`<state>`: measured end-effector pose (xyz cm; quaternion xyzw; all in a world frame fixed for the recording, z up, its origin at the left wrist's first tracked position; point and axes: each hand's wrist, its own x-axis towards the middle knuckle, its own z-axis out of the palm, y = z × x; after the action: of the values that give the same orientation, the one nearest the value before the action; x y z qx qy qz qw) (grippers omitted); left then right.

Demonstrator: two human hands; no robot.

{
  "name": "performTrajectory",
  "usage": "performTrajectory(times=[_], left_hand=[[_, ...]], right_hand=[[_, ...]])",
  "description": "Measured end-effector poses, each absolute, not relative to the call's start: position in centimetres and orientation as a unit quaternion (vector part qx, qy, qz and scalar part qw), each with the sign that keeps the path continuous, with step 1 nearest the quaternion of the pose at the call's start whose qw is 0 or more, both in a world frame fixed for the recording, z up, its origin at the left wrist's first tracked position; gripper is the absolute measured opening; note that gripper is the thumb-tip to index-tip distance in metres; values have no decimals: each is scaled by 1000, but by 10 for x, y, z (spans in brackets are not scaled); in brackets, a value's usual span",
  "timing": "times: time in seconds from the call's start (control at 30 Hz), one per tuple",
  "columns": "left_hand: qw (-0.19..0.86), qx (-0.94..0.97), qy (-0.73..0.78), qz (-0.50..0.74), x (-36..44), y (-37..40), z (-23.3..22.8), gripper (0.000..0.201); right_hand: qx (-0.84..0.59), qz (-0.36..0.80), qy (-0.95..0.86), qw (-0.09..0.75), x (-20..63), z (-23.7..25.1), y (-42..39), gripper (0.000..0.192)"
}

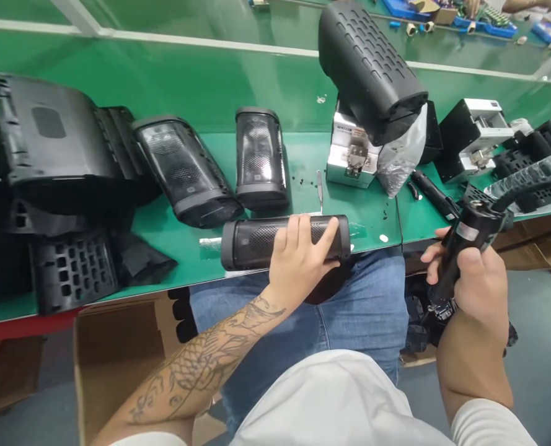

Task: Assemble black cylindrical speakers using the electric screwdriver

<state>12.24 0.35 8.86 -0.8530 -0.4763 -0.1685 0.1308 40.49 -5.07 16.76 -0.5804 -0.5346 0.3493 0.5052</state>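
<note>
A black housing with a perforated mesh face (256, 240) lies lengthwise at the bench's near edge. My left hand (298, 254) is across its right half, fingers reaching over the top and holding it. Off to the right, beyond the bench edge, my right hand (480, 279) is wrapped around a black electric screwdriver (465, 232) with a thick cable at its upper end. The screwdriver's lower tip points down, apart from the housing. Two similar housings with clear fronts, one upright (260, 158) and one tilted (185, 167), stand behind and to the left.
Larger black shells (56, 136) and a perforated panel (73, 269) pile up at left. A black ribbed housing (372, 68) rests above a white screw feeder (349, 152), beside a clear bag (401, 152). Tweezers (320, 189) and loose screws lie on the green bench (298, 152). Another feeder (475, 136) stands right.
</note>
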Motion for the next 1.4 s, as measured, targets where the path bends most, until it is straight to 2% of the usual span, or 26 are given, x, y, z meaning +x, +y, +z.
performTrajectory(times=[0.1, 0.27, 0.33, 0.47, 0.53, 0.6, 0.7, 0.77, 0.83, 0.9, 1.0, 1.2, 1.4], left_hand=[[110, -851, -487, -163, 117, 15, 98, 84], [48, -871, -457, -177, 92, 44, 125, 63], [44, -895, -415, -156, 89, 50, 131, 67], [11, -928, -369, -57, 93, 52, 133, 92], [11, -916, -401, -32, 94, 51, 131, 90], [35, -901, -430, -43, 96, 48, 131, 85], [79, -889, -432, -128, 116, 37, 127, 73], [53, -900, -387, -191, 147, 28, 120, 51], [-29, -921, -339, -191, 188, 23, 109, 30], [-94, -911, -380, -130, 229, 26, 96, 32], [-133, -871, -464, -90, 271, 45, 83, 32], [-139, -843, -514, -79, 288, 79, 72, 32], [-125, -839, -520, -96, 301, 85, 64, 44]], right_hand=[[-565, 343, -520, 540, 410, 161, -59, 70], [-578, 326, -451, 597, 413, 151, -55, 78], [-575, 324, -429, 616, 413, 147, -51, 78], [-567, 295, -418, 645, 413, 140, -43, 77], [-564, 274, -423, 654, 414, 139, -42, 74], [-560, 254, -428, 662, 417, 138, -42, 71], [-559, 245, -427, 668, 423, 139, -48, 70], [-555, 246, -423, 673, 426, 140, -54, 70], [-550, 233, -417, 685, 427, 143, -59, 67], [-554, 215, -405, 695, 425, 145, -63, 66], [-571, 202, -386, 695, 423, 148, -68, 68], [-609, 201, -358, 678, 432, 147, -80, 77], [-626, 184, -345, 675, 431, 150, -81, 77]])
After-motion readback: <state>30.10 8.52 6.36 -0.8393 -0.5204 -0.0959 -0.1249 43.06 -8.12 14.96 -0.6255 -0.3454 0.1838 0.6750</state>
